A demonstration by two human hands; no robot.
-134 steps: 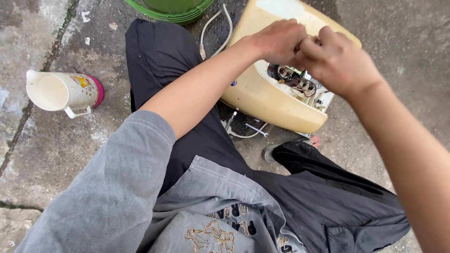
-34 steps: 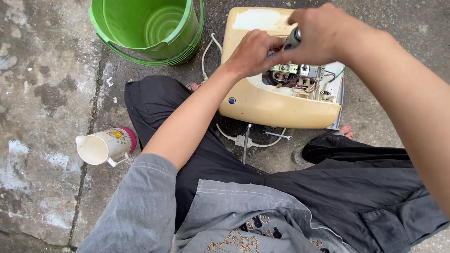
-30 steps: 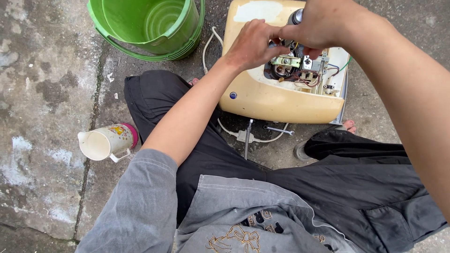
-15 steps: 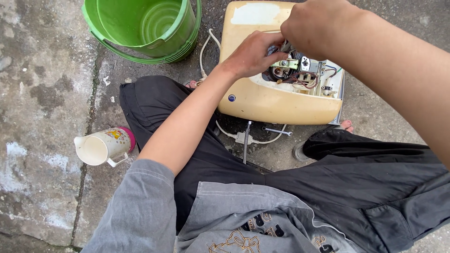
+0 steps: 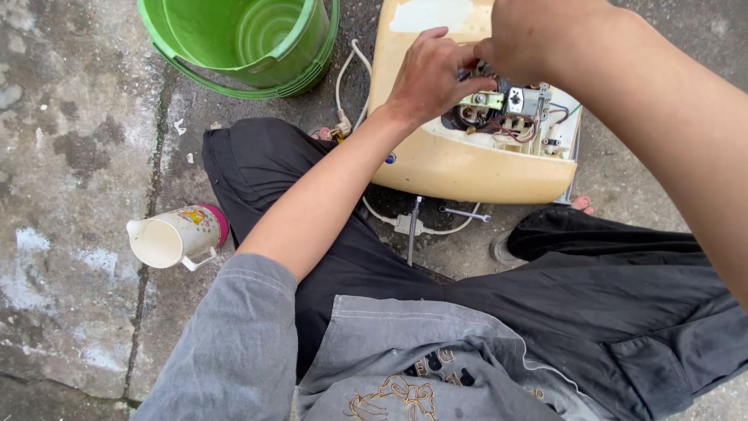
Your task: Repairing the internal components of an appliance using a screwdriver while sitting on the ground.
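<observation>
A cream casing (image 5: 460, 156) lies on the concrete between the person's knees, its wiring (image 5: 510, 117) bared. The left hand (image 5: 432, 74) rests on the casing, fingers bent together over the parts. The right hand (image 5: 538, 35) hovers just above the wiring; its grip cannot be told. A white cord (image 5: 421, 226) and a screwdriver (image 5: 411, 230) lie below. A green bucket (image 5: 249, 39) and a jug (image 5: 175, 238) sit to the left.

Left hand (image 5: 432, 74) fingers curled, thumb out; right hand (image 5: 538, 39) clenched just beside, forearms converging.
</observation>
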